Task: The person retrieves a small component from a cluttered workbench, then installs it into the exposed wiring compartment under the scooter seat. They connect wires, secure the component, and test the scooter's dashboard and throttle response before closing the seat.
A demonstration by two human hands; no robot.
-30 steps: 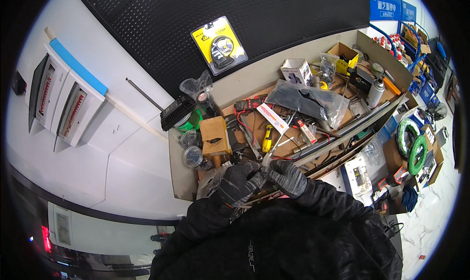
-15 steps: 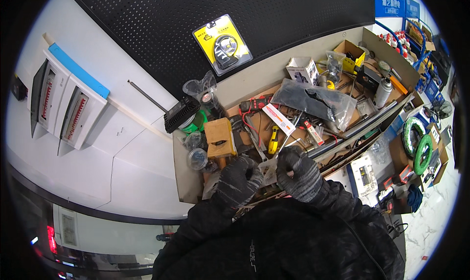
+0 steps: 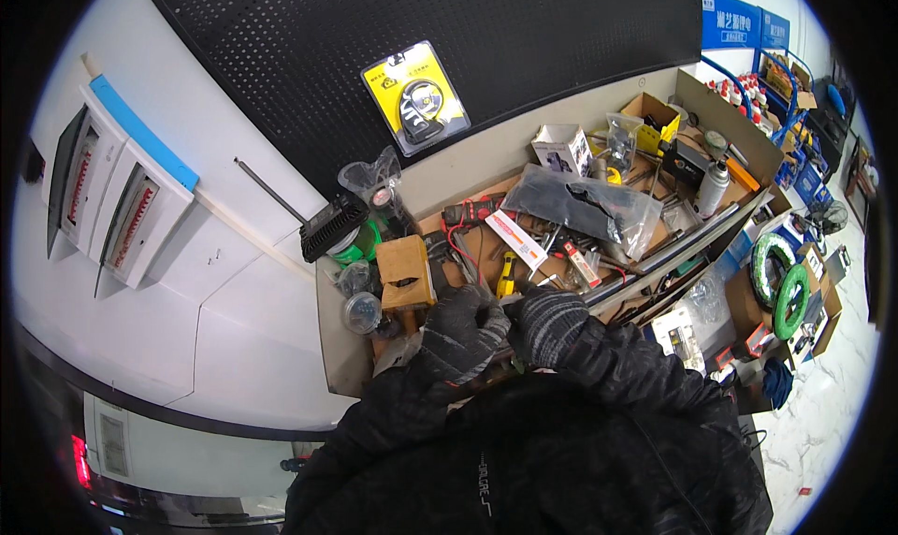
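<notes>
My left hand (image 3: pixel 462 334), in a dark grey knit glove, is closed over the near edge of a cluttered wooden workbench tray (image 3: pixel 348 357). Close beside it is my right hand (image 3: pixel 552 322), gloved alike and with its fingers curled inward. Whatever the two hands pinch between them is hidden by the gloves. A yellow-and-black hand tool (image 3: pixel 506 274) lies just beyond the gap between them. To its right rests a long white-and-orange box (image 3: pixel 517 238). An open brown carton (image 3: pixel 404 271) stands just past my left hand.
A clear plastic bag (image 3: pixel 585 203), a spray can (image 3: pixel 713 189) and a small white box (image 3: pixel 561 149) lie farther back. A black floodlight (image 3: pixel 334 226) sits at the left rim. Behind rises a black pegboard (image 3: pixel 524 30). Green rings (image 3: pixel 791 301) lie at the right.
My hands have come closer together, and my right hand has turned inward and shifted slightly left. The whole view has shifted a little; the tray's contents look unmoved.
</notes>
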